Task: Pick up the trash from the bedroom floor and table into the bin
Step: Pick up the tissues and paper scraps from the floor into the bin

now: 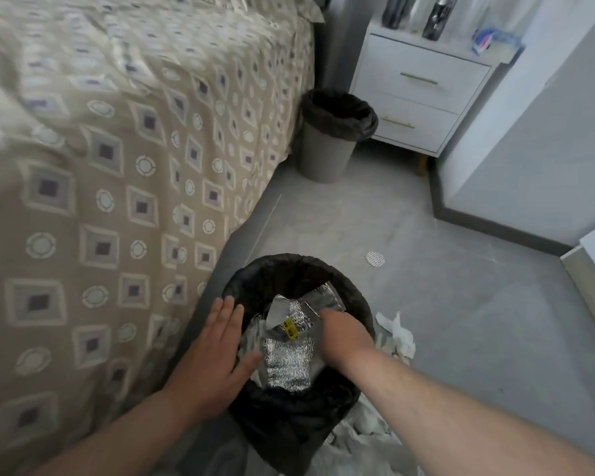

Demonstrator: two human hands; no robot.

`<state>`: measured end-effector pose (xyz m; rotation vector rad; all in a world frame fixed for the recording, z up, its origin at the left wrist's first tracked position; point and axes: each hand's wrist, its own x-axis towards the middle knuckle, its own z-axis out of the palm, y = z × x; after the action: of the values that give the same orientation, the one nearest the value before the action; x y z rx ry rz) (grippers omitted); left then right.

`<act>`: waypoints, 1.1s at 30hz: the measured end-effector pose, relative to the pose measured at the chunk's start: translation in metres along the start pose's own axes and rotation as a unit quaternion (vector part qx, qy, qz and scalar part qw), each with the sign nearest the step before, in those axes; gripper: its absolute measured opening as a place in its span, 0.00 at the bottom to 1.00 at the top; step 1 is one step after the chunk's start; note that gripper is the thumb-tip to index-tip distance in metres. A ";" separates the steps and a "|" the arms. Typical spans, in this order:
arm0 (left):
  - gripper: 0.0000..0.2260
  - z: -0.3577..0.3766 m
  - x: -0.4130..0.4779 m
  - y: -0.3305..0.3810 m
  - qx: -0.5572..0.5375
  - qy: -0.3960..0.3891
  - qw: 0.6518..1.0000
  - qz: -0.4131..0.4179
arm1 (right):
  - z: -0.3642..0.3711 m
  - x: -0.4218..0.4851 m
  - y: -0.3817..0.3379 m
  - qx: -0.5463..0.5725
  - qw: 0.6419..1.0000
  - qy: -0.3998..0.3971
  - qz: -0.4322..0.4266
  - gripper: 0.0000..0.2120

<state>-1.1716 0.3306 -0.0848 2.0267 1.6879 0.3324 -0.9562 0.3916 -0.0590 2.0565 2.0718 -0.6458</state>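
— Our two forearms come in from the bottom edge, both hands over the near bin (241,286). What do we have in it?

— Silvery insulated foil packaging (289,364), crinkled, with a quilted shine and a small yellow label near its top. It sits inside the black liner, part of it poking up toward the far rim.

— And our grip?

— Our left hand (217,359) is flat and spread wide, fingers straight, resting at the bin's left rim with the thumb touching the foil's edge; it holds nothing. Our right hand (346,334) reaches down into the bin on top of the foil. Its fingers are hidden, so we cannot tell whether they grasp it or only press.

— What else is lying about?

— Crumpled white tissue (397,334) on the floor just beside the bin's right side, and a small round white disc (375,258) a little further out.

— The room?

— Grey tiled floor (478,321). A bed with a beige diamond-patterned cover (117,166) runs along our left. Beyond stands a second bin (330,139), grey with a black liner, between the bed and a white two-drawer nightstand (419,94) carrying blurred bottles.
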 end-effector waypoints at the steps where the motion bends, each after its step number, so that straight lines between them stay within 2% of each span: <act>1: 0.52 0.001 0.000 0.001 0.000 0.002 1.000 0.000 | 0.001 0.000 0.000 0.000 1.000 -0.003 0.005 0.17; 5: 0.51 0.000 0.000 0.000 0.010 0.003 1.000 -0.007 | -0.016 -0.007 -0.002 0.041 0.998 -0.001 0.043 0.35; 7: 0.52 0.000 0.000 -0.001 0.009 0.018 1.000 -0.002 | -0.033 -0.017 0.000 0.029 0.999 0.025 0.031 0.40; 9: 0.53 0.002 0.000 -0.003 0.013 0.023 1.000 0.001 | -0.049 -0.030 0.006 -0.006 0.998 0.062 0.010 0.36; 11: 0.53 0.005 0.000 -0.008 0.019 0.020 1.000 -0.004 | -0.060 -0.045 0.018 -0.004 0.997 0.081 0.000 0.28; 15: 0.50 0.006 0.007 -0.004 0.057 0.023 0.998 0.012 | -0.071 -0.082 0.070 0.010 0.997 0.070 0.010 0.20; 18: 0.39 0.001 0.013 0.032 0.083 0.035 0.992 0.094 | -0.066 -0.110 0.132 -0.002 0.998 0.032 0.047 0.20; 20: 0.35 -0.001 0.015 0.068 0.076 0.054 0.977 0.193 | -0.056 -0.126 0.175 0.022 0.996 -0.001 0.090 0.19; 22: 0.32 0.002 0.014 0.108 0.083 0.056 0.947 0.305 | -0.041 -0.140 0.214 0.065 0.987 -0.033 0.141 0.17; 24: 0.30 0.014 0.009 0.148 0.117 0.027 0.908 0.401 | -0.020 -0.151 0.247 0.109 0.974 -0.058 0.188 0.15; 26: 0.29 0.045 0.006 0.174 0.140 -0.037 0.891 0.430 | 0.007 -0.158 0.271 0.136 0.964 -0.077 0.213 0.25; 28: 0.27 0.086 0.000 0.192 0.139 -0.109 0.899 0.400 | 0.031 -0.162 0.285 0.157 0.956 -0.102 0.225 0.33; 30: 0.28 0.131 -0.004 0.205 0.115 -0.132 0.929 0.326 | 0.047 -0.164 0.295 0.162 0.955 -0.122 0.219 0.29; 32: 0.33 0.172 -0.003 0.204 0.107 -0.199 0.958 0.174 | 0.060 -0.163 0.301 0.156 0.957 -0.127 0.210 0.28; 33: 0.36 0.188 -0.003 0.204 0.113 -0.231 0.960 0.110 | 0.066 -0.162 0.303 0.155 0.957 -0.128 0.209 0.28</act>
<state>-0.9083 0.2639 -0.1424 2.2413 1.2594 -0.2637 -0.6644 0.2064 -0.1117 2.3216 1.4038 -1.1377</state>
